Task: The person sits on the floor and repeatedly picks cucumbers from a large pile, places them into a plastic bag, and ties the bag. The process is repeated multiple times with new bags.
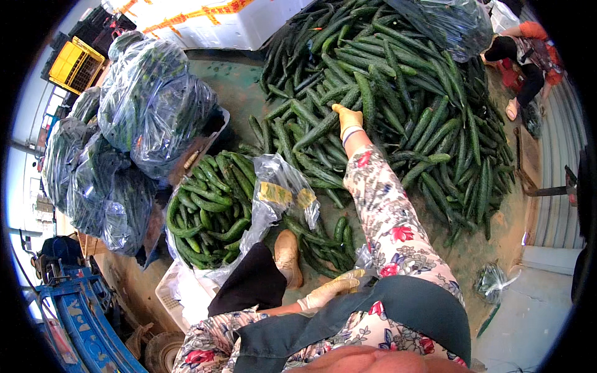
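My right hand, in a yellowish glove, reaches into a large heap of cucumbers. Its fingers are closed at the end of a long cucumber on the heap's near side. Close to my apron, my left hand is gloved too, its fingers curled in; a bit of clear plastic shows by them, but what they hold is hidden. To the left, a white crate lined with a clear plastic bag is filled with curved cucumbers. More loose cucumbers lie on the floor beside my shoe.
Filled clear bags of cucumbers are stacked at the left. White foam boxes with orange tape stand at the back, and a yellow crate beyond. A blue cart is at lower left. Another person sits at far right.
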`<state>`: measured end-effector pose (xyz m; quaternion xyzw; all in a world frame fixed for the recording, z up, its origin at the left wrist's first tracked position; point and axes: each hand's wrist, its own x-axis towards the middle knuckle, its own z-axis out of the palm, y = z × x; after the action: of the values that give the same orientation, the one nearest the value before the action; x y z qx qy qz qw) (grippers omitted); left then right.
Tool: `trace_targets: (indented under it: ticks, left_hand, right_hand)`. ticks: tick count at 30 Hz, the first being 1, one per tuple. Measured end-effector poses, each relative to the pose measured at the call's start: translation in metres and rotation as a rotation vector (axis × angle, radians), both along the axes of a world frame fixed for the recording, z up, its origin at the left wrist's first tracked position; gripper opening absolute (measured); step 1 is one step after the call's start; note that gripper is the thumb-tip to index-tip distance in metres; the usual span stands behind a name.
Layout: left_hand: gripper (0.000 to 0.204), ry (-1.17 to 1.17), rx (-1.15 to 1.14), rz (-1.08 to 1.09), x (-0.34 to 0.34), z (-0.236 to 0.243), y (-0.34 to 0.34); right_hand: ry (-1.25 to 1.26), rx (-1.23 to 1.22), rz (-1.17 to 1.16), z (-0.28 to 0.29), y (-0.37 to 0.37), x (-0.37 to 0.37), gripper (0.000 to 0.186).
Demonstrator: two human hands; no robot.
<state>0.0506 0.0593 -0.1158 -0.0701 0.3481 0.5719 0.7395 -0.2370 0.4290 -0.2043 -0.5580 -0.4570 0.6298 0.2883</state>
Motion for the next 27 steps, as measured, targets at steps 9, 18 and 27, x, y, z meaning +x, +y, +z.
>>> trace_targets:
  ticks: [9, 18, 27]
  left_hand:
    - [0.058, -0.128, 0.054, 0.016, 0.004, 0.031, -0.006]
    - [0.061, -0.028, 0.194, -0.060, 0.021, 0.042, 0.009]
    - [0.066, 0.032, 0.191, -0.064, 0.023, 0.053, 0.018]
  right_hand:
    - [0.695, -0.673, 0.577, 0.035, 0.016, 0.169, 0.029]
    - [0.480, -0.488, 0.638, 0.038, 0.025, 0.285, 0.044]
    - [0.484, -0.752, 0.551, 0.030, -0.078, 0.378, 0.054]
